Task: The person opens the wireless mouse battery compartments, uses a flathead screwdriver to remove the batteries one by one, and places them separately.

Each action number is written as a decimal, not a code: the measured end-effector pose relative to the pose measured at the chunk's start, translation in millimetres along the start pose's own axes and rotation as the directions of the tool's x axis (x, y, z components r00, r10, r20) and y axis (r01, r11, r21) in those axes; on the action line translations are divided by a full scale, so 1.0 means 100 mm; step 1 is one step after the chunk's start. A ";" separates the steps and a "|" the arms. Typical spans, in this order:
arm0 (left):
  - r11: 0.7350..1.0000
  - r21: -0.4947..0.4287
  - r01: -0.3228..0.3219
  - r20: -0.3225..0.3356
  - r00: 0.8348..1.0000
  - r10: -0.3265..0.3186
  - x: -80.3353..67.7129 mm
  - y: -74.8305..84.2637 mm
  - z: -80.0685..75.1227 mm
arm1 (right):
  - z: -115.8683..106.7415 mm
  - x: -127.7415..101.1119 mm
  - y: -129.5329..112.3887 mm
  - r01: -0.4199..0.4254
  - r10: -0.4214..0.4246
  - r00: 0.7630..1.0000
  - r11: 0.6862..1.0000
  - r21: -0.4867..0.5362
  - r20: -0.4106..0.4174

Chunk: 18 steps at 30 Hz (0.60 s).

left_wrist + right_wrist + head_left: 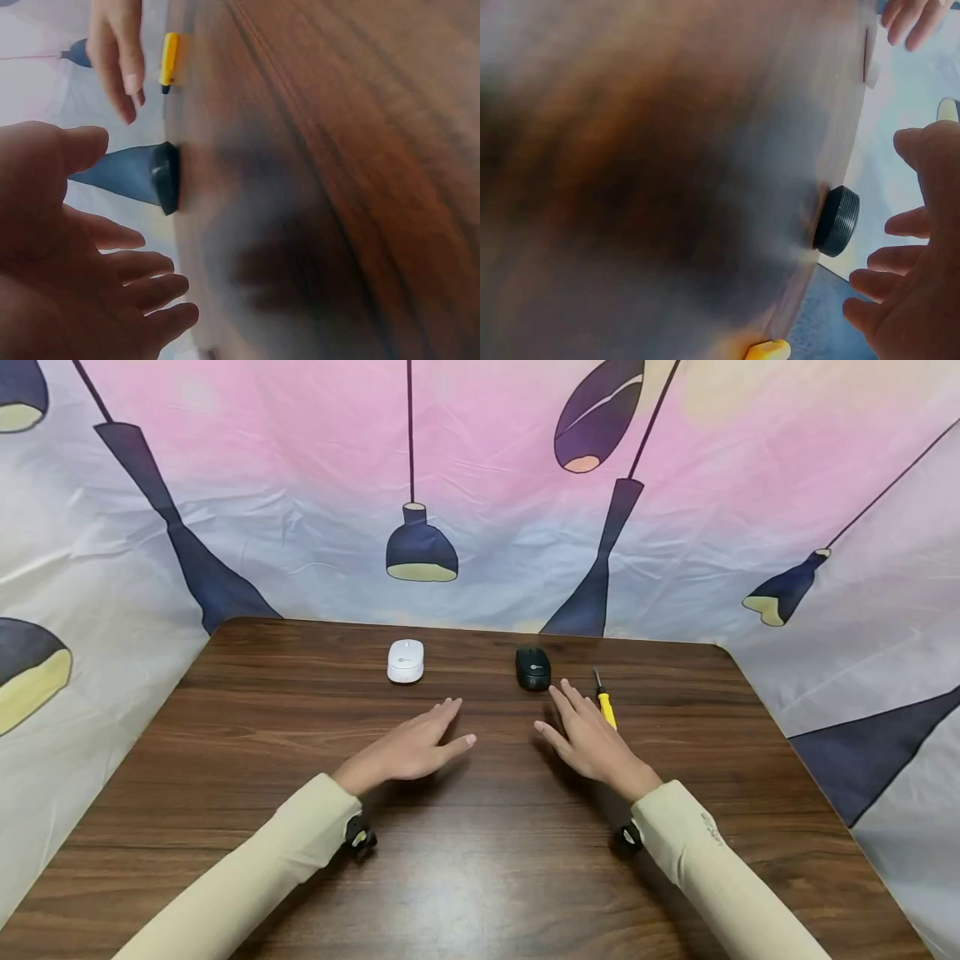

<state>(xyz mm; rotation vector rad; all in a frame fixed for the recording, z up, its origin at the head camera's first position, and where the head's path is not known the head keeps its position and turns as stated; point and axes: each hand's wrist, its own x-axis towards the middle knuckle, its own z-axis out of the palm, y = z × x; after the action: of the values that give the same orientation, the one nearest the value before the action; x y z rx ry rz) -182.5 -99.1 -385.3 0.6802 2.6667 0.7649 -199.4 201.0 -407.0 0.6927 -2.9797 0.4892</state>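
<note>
Both hands hover flat over a dark wooden table [480, 860], fingers straight and holding nothing. My left hand [420, 743] points toward a white mouse [406, 660] near the far edge. My right hand [581, 735] reaches toward a black mouse [532, 668], fingertips just short of it. A yellow-handled screwdriver [604, 702] lies beside the right hand's outer edge. The left wrist view shows the black mouse [165, 178], the screwdriver [169, 60] and the right hand's fingers [124, 67]. The black mouse [837, 220] also shows in the right wrist view.
A printed cloth backdrop [300, 510] with lamp shapes surrounds the table on the far and both side edges. Cream sleeves [247, 877] cover both forearms. Bare wood lies in front of the hands toward me.
</note>
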 end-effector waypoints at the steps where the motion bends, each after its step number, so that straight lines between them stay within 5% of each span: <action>1: 1.000 -0.004 0.005 0.008 1.000 -0.005 0.06 0.00 0.00 | 0.00 0.04 0.00 -0.009 0.009 1.000 1.000 0.011 0.010; 10: 1.000 -0.021 0.016 0.017 1.000 -0.015 0.46 0.06 0.04 | 0.01 0.32 -0.03 -0.089 0.083 0.994 0.991 0.097 0.066; 18: 0.995 -0.075 0.058 0.002 0.998 -0.058 0.66 0.07 0.06 | 0.04 0.54 0.07 -0.197 0.180 0.978 0.963 0.185 0.102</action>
<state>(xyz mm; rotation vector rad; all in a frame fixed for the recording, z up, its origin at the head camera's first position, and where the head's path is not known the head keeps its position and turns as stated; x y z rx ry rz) -233.9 -57.8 -395.8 0.5809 2.6308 0.8449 -251.0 182.7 -407.3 0.4513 -3.1230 0.7909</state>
